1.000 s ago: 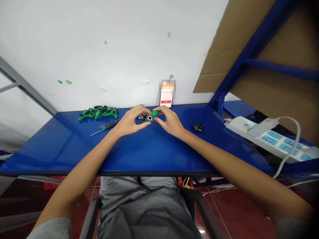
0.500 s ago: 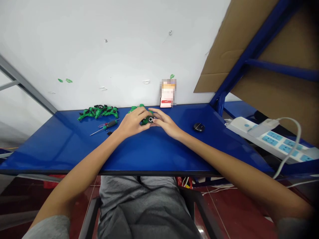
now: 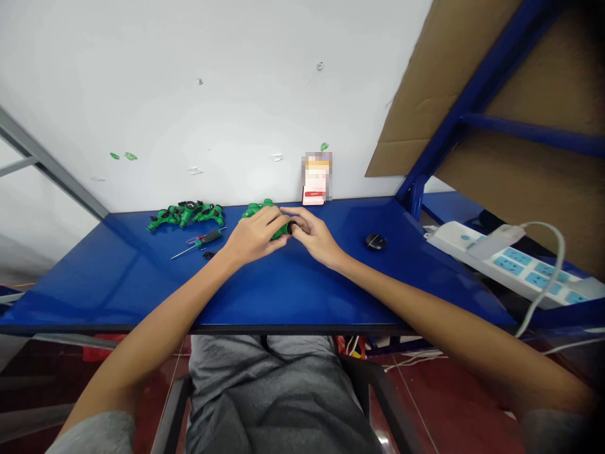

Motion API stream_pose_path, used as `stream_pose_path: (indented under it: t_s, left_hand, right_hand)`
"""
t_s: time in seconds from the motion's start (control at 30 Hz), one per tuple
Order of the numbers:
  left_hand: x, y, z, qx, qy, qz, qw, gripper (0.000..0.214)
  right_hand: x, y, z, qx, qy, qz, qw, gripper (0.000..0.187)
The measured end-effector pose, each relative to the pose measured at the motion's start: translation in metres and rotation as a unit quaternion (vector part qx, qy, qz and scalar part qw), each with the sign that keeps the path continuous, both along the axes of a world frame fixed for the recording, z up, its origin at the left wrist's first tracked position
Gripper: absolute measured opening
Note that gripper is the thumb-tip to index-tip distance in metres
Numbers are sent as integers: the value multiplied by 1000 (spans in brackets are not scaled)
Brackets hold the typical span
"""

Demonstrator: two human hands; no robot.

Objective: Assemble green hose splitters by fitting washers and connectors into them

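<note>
My left hand point(image 3: 262, 233) is closed around a green plastic hose splitter point(image 3: 282, 229), covering most of it. The splitter's dark round end points right, toward my right hand point(image 3: 316, 236). My right thumb and fingers are curled about that end; whether they pinch a small part there is hidden. Just behind my left hand lie more green hose fittings point(image 3: 258, 207), partly covered by the fingers. Left of my hands a screwdriver point(image 3: 202, 241) with a green and black handle rests on the table, near some small black parts point(image 3: 208, 255).
Several green hose splitters point(image 3: 188, 213) with black parts lie at the back left of the blue table point(image 3: 293, 296). A phone point(image 3: 316, 180) leans on the wall. At the right are a round black object point(image 3: 376, 241) and a white power strip point(image 3: 510, 261) with a cable.
The splitter has turned in my hands: the black end with a pale ring that faced me no longer shows, and more green body with a dark opening does. Both hands stay nearly in place.
</note>
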State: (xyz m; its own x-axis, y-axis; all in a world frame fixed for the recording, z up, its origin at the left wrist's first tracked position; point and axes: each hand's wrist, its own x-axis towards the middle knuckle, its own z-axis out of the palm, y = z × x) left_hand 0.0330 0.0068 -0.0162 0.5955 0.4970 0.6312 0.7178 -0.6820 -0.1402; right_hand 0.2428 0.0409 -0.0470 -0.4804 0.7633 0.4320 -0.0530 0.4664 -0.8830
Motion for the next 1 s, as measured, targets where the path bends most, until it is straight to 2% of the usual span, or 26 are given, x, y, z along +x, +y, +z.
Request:
stream_pose_path:
  t_s: [0.17, 0.43, 0.8, 1.0]
  left_hand:
    - [-2, 1, -1, 6, -9, -9, 1000, 22]
    - [-7, 3, 1, -15, 9, -54, 998, 15]
    - [-11, 5, 2, -19, 18, -75, 997, 16]
    - [-11, 8, -3, -31, -18, -98, 995, 14]
  right_hand:
    - [4, 4, 2, -7, 13, 40, 999, 47]
    - [17, 16, 2, -56, -8, 103, 993, 60]
    - [10, 5, 0, -53, 12, 67, 996, 55]
    - [11, 11, -3, -63, 8, 84, 994, 62]
